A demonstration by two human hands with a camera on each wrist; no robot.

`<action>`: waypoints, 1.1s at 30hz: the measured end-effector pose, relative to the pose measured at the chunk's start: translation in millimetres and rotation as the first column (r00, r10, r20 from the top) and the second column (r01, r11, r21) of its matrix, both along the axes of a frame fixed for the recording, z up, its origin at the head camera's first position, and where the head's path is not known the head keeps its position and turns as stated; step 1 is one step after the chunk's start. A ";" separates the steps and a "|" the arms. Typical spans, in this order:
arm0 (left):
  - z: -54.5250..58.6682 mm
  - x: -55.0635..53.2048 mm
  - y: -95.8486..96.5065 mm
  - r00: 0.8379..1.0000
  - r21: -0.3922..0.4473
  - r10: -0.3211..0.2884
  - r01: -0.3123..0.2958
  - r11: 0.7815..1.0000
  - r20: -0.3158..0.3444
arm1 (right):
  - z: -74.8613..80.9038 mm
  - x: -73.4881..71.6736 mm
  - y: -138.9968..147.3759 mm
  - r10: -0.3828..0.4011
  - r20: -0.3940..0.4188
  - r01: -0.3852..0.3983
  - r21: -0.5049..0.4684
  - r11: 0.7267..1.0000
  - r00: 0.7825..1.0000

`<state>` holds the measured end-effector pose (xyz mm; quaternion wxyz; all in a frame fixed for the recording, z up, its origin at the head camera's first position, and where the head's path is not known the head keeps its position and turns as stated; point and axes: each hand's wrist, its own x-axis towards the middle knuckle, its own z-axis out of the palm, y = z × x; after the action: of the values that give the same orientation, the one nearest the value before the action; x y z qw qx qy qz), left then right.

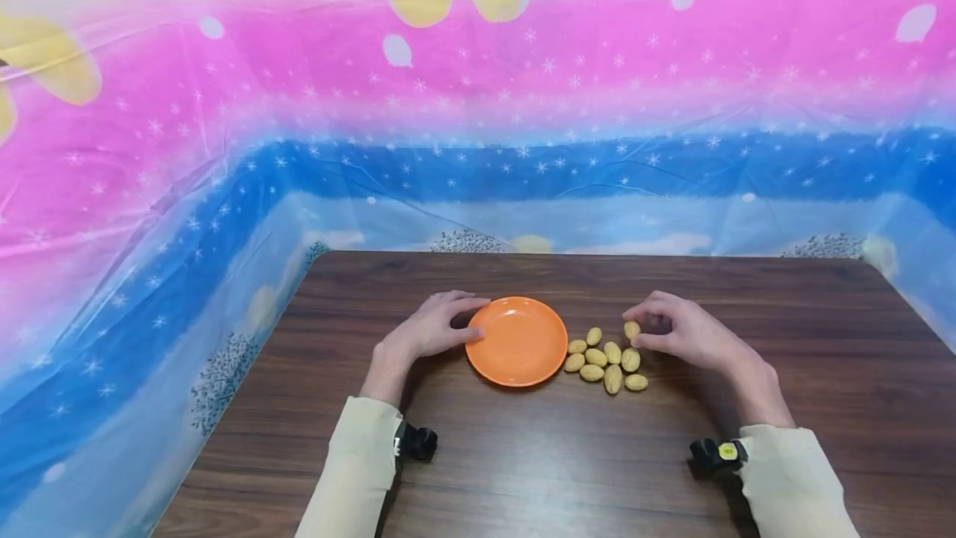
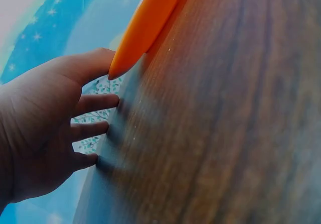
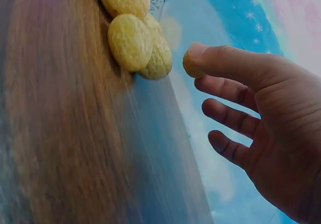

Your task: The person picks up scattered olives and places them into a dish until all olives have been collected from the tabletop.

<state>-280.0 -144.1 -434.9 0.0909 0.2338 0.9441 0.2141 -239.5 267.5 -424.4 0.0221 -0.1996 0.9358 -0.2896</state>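
Note:
An orange plate (image 1: 517,343) lies flat on the table. My left hand (image 1: 433,324) is at its left side, the thumb touching the rim and the other fingers spread, fairly straight; in the left wrist view their tips reach the tabletop. Several wrinkled, yellow-brown oval nuts (image 1: 595,358) lie in a loose group just right of the plate. Over the far right of that group, my right hand (image 1: 683,330) pinches one nut (image 3: 190,65) between thumb and index finger. The right wrist view has this nut held above the tabletop, apart from the others.
The dark wood-grain table (image 1: 560,455) runs back to a patterned cloth (image 1: 478,168) that hangs behind and along the sides. Black wrist cameras are strapped on both forearms, one at the left cuff (image 1: 417,442) and one at the right cuff (image 1: 713,457).

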 end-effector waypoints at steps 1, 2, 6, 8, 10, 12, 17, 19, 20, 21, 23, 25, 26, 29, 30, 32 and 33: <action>0.2 0.0 0.1 1.000 0.003 -0.001 0.001 1.000 0.000 | 0.5 -0.1 -1.1 -0.002 -0.006 0.002 0.002 1.000 1.000; 0.4 0.0 0.1 1.000 0.006 0.000 0.000 1.000 0.003 | 1.1 -0.3 -2.5 -0.002 -0.009 0.002 0.002 1.000 1.000; -0.3 -0.4 -1.0 1.000 0.013 0.009 -0.009 1.000 0.012 | 1.0 -2.0 -9.3 0.019 -0.016 -0.019 -0.003 1.000 1.000; -1.0 -0.7 -1.5 1.000 0.015 0.013 -0.013 1.000 0.015 | -0.1 -3.2 -12.5 0.038 -0.020 -0.038 -0.004 0.999 0.999; -1.3 -0.6 -1.8 1.000 0.018 0.012 -0.013 1.000 0.014 | -0.9 -3.9 -15.5 0.048 -0.028 -0.048 0.004 0.999 0.998; -1.5 -0.6 -1.5 1.000 0.016 0.014 -0.014 1.000 0.017 | -0.5 -3.9 -18.0 0.057 -0.038 -0.056 0.010 0.998 0.998; -1.0 -0.9 -0.1 1.000 0.021 0.009 -0.009 1.000 0.016 | 4.0 -5.0 -23.9 0.076 -0.054 -0.076 0.012 0.997 0.996; -0.5 -0.8 0.1 1.000 0.025 0.006 -0.007 1.000 0.014 | 6.1 -6.0 -26.8 0.093 -0.056 -0.092 0.011 0.996 0.994; -0.1 -0.8 0.1 1.000 0.027 0.008 -0.008 1.000 0.015 | 7.4 -6.4 -28.9 0.100 -0.056 -0.099 0.011 0.995 0.993; 0.2 -0.7 0.1 1.000 0.027 0.010 -0.010 1.000 0.018 | 8.5 -6.7 -31.1 0.105 -0.055 -0.105 0.012 0.994 0.993; 0.3 -0.6 0.0 1.000 0.027 0.009 -0.010 1.000 0.019 | 10.4 -7.9 -35.9 0.121 -0.052 -0.121 0.015 0.993 0.991; 0.3 -0.4 0.1 1.000 0.028 0.006 -0.007 1.000 0.019 | 12.4 -9.1 -41.5 0.135 -0.051 -0.134 0.024 0.991 0.989; 0.3 -0.2 0.1 1.000 0.028 0.008 -0.009 1.000 0.023 | 13.1 -10.1 -44.6 0.142 -0.056 -0.141 0.031 0.990 0.988; 0.5 0.3 0.2 1.000 0.028 0.008 -0.008 1.000 0.024 | 16.1 -13.3 -54.2 0.158 -0.067 -0.154 0.055 0.987 0.985; 0.5 0.4 0.2 1.000 0.029 0.006 -0.007 1.000 0.023 | 17.3 -14.3 -57.7 0.164 -0.071 -0.160 0.059 0.985 0.984; 0.6 0.4 0.1 1.000 0.029 0.006 -0.007 1.000 0.022 | 20.1 -16.1 -64.9 0.174 -0.079 -0.169 0.066 0.983 0.982; 0.5 0.4 0.1 1.000 0.029 0.004 -0.005 1.000 0.020 | 21.6 -16.9 -68.5 0.180 -0.083 -0.174 0.069 0.982 0.980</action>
<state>-279.6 -144.0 -434.4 0.0965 0.2306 0.9404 0.2305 -256.4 199.1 -402.8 0.0122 -0.2940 0.9229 -0.2484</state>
